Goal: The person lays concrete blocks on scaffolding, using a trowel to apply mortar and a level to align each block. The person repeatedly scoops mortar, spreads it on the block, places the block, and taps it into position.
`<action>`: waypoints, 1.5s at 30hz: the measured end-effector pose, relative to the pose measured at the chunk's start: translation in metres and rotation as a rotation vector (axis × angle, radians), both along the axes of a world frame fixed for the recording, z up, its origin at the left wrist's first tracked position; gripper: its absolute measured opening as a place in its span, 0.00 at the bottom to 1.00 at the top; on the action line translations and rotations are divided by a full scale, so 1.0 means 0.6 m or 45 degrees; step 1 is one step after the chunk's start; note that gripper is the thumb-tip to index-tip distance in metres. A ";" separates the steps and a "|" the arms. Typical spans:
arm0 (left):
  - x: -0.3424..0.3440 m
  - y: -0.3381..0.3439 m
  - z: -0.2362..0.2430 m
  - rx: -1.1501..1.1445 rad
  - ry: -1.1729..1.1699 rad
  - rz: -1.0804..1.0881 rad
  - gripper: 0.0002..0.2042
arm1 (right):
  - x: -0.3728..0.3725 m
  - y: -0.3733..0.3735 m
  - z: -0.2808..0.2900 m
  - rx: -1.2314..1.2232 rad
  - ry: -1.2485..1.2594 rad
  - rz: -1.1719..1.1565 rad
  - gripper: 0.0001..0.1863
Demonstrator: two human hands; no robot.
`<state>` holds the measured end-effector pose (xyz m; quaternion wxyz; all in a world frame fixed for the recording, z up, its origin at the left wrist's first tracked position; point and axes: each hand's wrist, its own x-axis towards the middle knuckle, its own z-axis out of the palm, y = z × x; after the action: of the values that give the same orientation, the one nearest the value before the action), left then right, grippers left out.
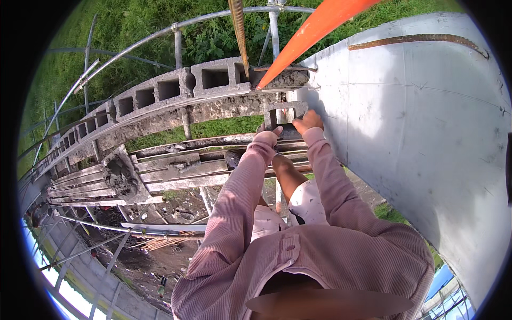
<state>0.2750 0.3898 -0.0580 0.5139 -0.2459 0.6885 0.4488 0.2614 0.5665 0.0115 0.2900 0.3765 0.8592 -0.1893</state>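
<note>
A short piece of hollow concrete block [272, 108] is between my hands, just below the wall course and close to a smooth grey concrete face. My left hand [270, 133] grips its near left side, with the thumb showing and most fingers hidden beneath. Curled over the block's right end, my right hand [308, 122] is close to the grey face. Beyond the block, the wall's bed of rough mortar [288, 79] shows beside an orange pipe [309, 42]. A laid hollow block [215, 77] stands to the left of that pipe, with an upright ribbed steel bar [238, 34] at its right cell.
More hollow blocks [144, 97] run leftward in a curving row. Scaffold planks [176, 173] lie under me, bearing a mortar board [125, 173] with wet mortar. Metal scaffold pipes [144, 48] border the grass. The grey concrete face [410, 112] rises at right, with a rusty bar [416, 39] protruding.
</note>
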 end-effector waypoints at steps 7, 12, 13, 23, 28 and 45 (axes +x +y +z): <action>-0.090 0.072 -0.031 -0.412 -0.026 -0.748 0.36 | -0.014 0.030 -0.013 -0.056 0.052 -0.001 0.24; -0.079 0.088 -0.049 -0.601 0.249 -0.123 0.37 | -0.023 0.036 0.013 -0.038 0.003 0.197 0.19; -0.080 0.084 -0.048 -0.636 0.309 0.009 0.38 | -0.025 0.035 0.020 -0.016 -0.017 0.292 0.19; -0.029 0.076 -0.064 -0.245 0.243 -1.140 0.21 | -0.039 -0.013 0.062 -0.019 0.111 1.233 0.12; -0.007 0.067 -0.118 -0.349 0.085 -1.195 0.18 | 0.024 -0.020 0.064 -0.015 1.085 1.234 0.25; 0.015 0.090 0.052 -0.266 -0.220 -0.819 0.17 | 0.112 0.012 -0.046 -0.249 0.625 -0.200 0.50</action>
<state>0.2838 0.4438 -0.0271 0.6574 -0.1046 0.7270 0.1684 0.3289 0.5736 -0.0164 0.0926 0.3548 0.8496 -0.3790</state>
